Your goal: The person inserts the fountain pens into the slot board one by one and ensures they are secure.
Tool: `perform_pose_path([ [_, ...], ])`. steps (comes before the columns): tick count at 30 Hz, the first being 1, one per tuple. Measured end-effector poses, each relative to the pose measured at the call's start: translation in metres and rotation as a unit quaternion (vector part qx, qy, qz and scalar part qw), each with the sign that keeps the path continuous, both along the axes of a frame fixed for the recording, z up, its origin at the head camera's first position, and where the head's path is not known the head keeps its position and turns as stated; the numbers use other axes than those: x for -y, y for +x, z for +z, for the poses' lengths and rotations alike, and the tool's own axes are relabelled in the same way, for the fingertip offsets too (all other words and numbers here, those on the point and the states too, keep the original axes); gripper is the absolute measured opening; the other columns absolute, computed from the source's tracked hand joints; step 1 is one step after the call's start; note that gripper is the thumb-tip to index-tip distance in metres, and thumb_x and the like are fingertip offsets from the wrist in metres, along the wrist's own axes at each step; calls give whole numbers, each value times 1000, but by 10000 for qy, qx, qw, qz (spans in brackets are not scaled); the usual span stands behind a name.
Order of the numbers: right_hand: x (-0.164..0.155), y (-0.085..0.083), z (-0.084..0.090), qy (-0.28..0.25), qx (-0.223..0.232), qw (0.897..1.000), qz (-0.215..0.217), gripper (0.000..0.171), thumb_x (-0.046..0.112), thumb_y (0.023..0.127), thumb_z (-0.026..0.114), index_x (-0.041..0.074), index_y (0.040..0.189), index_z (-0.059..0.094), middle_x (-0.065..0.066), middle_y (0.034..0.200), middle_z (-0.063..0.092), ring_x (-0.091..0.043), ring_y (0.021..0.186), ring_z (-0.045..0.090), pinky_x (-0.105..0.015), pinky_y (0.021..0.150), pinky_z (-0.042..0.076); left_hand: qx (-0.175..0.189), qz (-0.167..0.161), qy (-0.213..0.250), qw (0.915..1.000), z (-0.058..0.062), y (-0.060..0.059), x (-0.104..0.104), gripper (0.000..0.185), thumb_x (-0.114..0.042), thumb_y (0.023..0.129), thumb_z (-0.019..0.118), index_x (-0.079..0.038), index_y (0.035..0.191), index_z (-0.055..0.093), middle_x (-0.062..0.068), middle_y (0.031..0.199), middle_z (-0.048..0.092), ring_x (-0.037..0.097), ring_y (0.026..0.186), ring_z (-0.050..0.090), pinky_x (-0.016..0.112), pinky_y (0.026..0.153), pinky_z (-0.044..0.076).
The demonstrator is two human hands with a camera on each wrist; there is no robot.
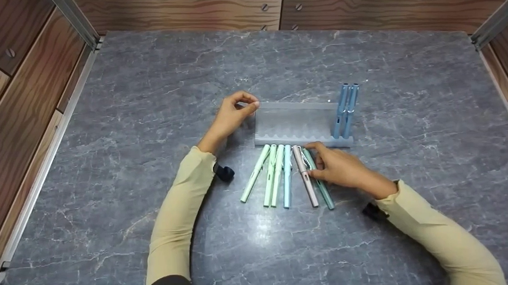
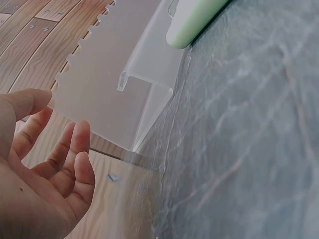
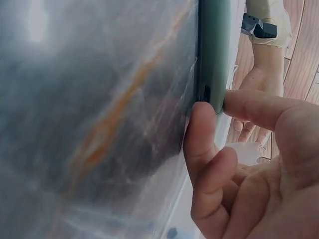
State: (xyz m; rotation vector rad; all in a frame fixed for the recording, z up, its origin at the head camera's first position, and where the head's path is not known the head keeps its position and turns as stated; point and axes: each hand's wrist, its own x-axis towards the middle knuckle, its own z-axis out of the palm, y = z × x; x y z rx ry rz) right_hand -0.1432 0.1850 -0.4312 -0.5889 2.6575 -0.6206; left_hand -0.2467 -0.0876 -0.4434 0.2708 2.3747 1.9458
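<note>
Partly, the right grip (image 1: 341, 166) hides the dark green pen (image 1: 326, 195).

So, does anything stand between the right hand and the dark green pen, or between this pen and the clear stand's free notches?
Nothing visible does. The right hand pinches the dark green pen, whose far end points toward the clear stand. Two blue pens occupy only its right end; notches left of them are free.
</note>
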Motion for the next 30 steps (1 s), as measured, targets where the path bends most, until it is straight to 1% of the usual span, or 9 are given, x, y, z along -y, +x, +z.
perform_pose_path([
  [6, 0, -1, -3, -82, -66, 9999, 6, 62, 23, 83, 71, 6, 136, 43, -1, 77, 57, -12, 63, 47, -26, 56, 38, -5, -10, -8, 10000, 0, 0, 0, 16, -13, 89, 66, 0, 99, 67, 2, 91, 63, 31, 76, 64, 25, 67, 52],
  [12, -2, 0, -3, -198, -39, 9998, 20, 62, 20, 81, 70, 7, 136, 43, 0, 75, 56, -11, 61, 45, -26, 56, 37, -21, -19, -12, 10000, 0, 0, 0, 16, -14, 89, 66, -1, 99, 67, 2, 91, 63, 31, 76, 64, 26, 67, 52],
  [18, -5, 1, 1, -347, 31, 9994, 49, 62, 11, 79, 65, 9, 137, 42, -1, 77, 58, -11, 61, 45, -26, 55, 38, 19, -37, -61, 10000, 0, -1, 0, 16, -13, 90, 66, 0, 100, 66, 1, 90, 62, 36, 80, 63, 19, 64, 48],
  [25, -9, 2, 8, -847, 160, 9963, 14, 62, 9, 80, 65, 14, 137, 43, -2, 81, 60, -8, 57, 50, -24, 52, 42, 43, -15, -56, 10000, 1, 0, 0, 16, -12, 90, 66, 0, 100, 66, 1, 90, 62, 30, 76, 63, 20, 64, 48],
  [30, -13, 2, 14, -1208, 347, 9920, -76, 63, 5, 82, 62, 14, 140, 39, -5, 85, 59, -7, 52, 46, -24, 48, 40, 65, -28, -38, 10000, 2, 1, 0, 16, -12, 90, 66, 0, 100, 66, 2, 91, 62, 29, 75, 63, 22, 65, 49],
])
